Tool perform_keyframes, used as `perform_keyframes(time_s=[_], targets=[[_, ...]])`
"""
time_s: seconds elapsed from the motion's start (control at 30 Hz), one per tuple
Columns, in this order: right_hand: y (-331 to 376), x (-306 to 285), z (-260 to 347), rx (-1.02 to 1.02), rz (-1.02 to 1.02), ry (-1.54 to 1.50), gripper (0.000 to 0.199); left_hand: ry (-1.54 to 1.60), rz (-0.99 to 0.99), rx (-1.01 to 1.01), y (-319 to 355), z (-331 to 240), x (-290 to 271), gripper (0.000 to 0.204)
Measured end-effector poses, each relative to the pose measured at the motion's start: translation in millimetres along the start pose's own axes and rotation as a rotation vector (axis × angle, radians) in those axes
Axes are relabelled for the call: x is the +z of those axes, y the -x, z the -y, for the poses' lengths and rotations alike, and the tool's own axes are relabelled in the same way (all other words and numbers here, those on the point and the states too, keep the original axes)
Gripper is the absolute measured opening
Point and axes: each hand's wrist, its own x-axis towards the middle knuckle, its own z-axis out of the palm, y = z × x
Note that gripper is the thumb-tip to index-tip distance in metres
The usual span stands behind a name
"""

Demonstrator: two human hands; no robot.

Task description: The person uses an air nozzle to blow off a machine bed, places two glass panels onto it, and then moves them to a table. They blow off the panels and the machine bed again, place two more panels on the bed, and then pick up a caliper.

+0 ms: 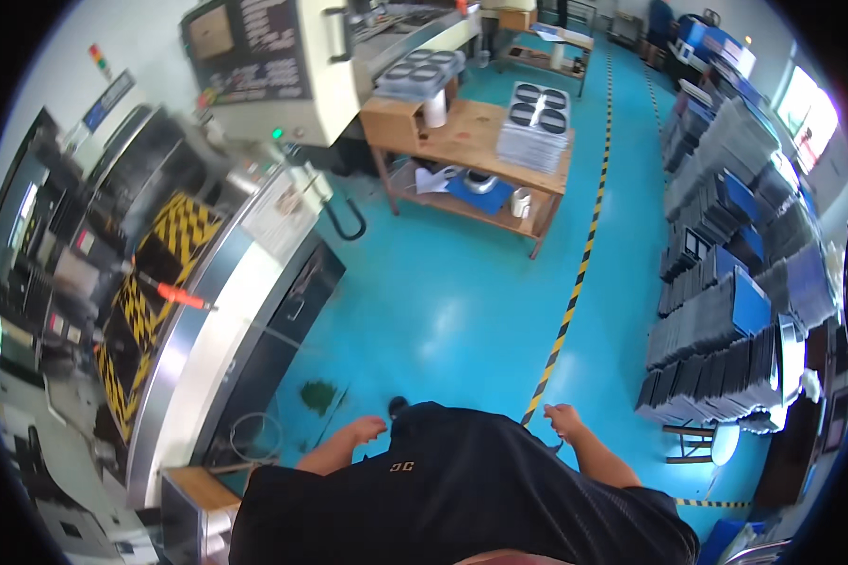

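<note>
Head view, low centre: both bare hands hang free in front of the black shirt (462, 490).
Left hand (366, 433): fingers loosely curled, grip empty, touching nothing.
Right hand (565, 419): fingers half bent, grip empty as well.
Floor: glossy teal painted floor (443, 301) lies below both hands; a dark green smear (318, 395) sits just left of the left hand.
Stripe: a yellow-and-black hazard line (565, 320) runs away from just beside the right hand.
Left of the left hand: a large grey machine with yellow-black chevron panels (174, 282).
Far ahead: a wooden table (481, 141) carrying stacked grey trays (535, 118).
Right of the right hand: rows of dark stacked trays (725, 311).
</note>
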Motion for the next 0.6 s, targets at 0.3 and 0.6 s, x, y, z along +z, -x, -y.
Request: perform_keyframes(time_s=[0.3,0.6], targets=[[-90,-92,16,-0.009,-0.096,-0.195,0.050,-0.053,0.131,-0.024,-156,-257,18,0.040],[-112,-276,-12,0.390,-0.018,-0.218,0.056,-0.823,0.520,0.040,-329,-558,-6,0.048]])
